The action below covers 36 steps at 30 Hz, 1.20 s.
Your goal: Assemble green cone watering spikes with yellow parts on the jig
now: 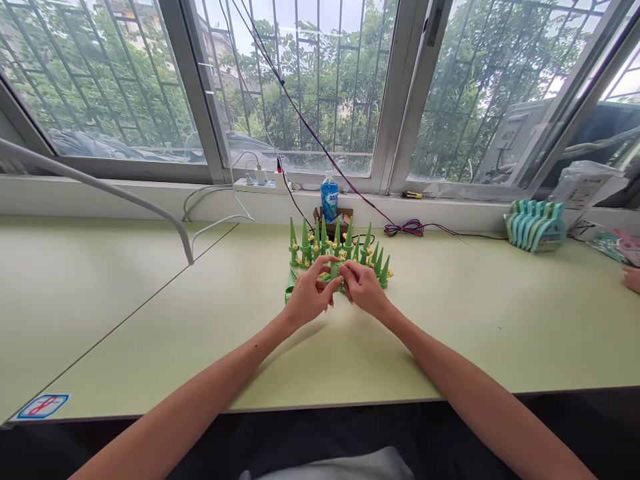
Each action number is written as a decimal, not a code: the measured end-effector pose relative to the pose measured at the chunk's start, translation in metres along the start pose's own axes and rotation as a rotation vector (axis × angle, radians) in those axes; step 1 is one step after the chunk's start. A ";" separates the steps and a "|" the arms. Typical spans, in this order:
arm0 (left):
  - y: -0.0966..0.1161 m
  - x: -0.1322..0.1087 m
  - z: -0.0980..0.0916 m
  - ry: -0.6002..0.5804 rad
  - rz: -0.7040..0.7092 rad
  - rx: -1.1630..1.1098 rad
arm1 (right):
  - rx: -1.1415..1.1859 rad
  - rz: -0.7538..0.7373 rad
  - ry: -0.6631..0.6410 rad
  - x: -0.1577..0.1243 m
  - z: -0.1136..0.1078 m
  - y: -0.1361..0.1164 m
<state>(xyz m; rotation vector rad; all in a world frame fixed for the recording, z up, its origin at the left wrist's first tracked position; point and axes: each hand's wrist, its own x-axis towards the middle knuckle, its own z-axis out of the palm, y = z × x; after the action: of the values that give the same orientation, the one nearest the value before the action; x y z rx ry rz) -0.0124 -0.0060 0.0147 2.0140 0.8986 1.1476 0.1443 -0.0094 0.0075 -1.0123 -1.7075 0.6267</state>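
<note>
A cluster of green cone-shaped spikes (320, 248) with small yellow pieces stands upright on the pale green table (210, 320). My left hand (310, 293) and my right hand (364, 287) meet at the cluster's near edge. Both hands have their fingers pinched together on a small green and yellow piece (336, 273) at the front of the cluster. The fingers hide most of that piece.
A blue bottle (329, 199) and a small brown box (343, 217) stand behind the spikes at the window sill. Red and black wires (404, 229) lie right of them. A stack of teal parts (535, 225) sits far right, near another person's hand (632, 278). A white cable (100, 187) crosses on the left.
</note>
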 end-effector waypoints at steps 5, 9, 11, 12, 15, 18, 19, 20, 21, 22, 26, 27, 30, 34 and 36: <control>-0.002 -0.001 -0.003 0.023 0.221 0.282 | 0.128 0.041 -0.017 0.001 0.002 0.001; -0.005 0.000 -0.004 0.003 0.333 0.383 | 0.244 0.088 -0.041 0.002 0.003 0.005; -0.006 0.000 -0.004 -0.002 0.355 0.404 | 0.297 0.118 -0.053 0.002 0.003 0.006; -0.006 0.000 -0.004 -0.003 0.353 0.404 | 0.309 0.127 -0.057 0.002 0.003 0.006; -0.005 -0.001 -0.003 0.006 0.319 0.384 | 0.318 0.132 -0.061 0.002 0.002 0.005; -0.003 -0.002 -0.001 0.014 0.277 0.353 | 0.304 0.127 -0.065 0.001 0.002 0.004; -0.003 -0.002 -0.001 0.016 0.269 0.341 | 0.295 0.126 -0.065 0.001 0.002 0.004; -0.002 -0.002 0.000 0.021 0.262 0.328 | 0.286 0.125 -0.062 0.001 0.002 0.004; -0.001 -0.002 0.000 0.026 0.252 0.312 | 0.275 0.123 -0.058 0.001 0.002 0.004; -0.001 -0.002 0.001 0.031 0.240 0.295 | 0.266 0.121 -0.053 0.001 0.002 0.004; 0.000 -0.002 0.002 0.032 0.162 0.217 | 0.232 0.111 -0.037 0.001 0.002 0.004; 0.000 -0.002 0.002 0.030 0.134 0.186 | 0.221 0.109 -0.032 0.000 0.002 0.004; 0.003 -0.002 0.003 0.012 0.023 0.027 | 0.164 0.098 -0.019 0.000 0.002 0.003; 0.007 0.001 0.000 -0.064 -0.128 -0.268 | 0.052 0.070 -0.010 -0.001 0.001 0.001; 0.007 0.003 -0.003 -0.106 -0.211 -0.392 | -0.004 0.048 0.002 -0.001 0.001 0.001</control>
<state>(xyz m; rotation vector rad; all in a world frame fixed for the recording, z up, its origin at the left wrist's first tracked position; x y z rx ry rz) -0.0121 -0.0071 0.0232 1.6060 0.7450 1.0005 0.1434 -0.0099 0.0060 -1.0595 -1.6871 0.6531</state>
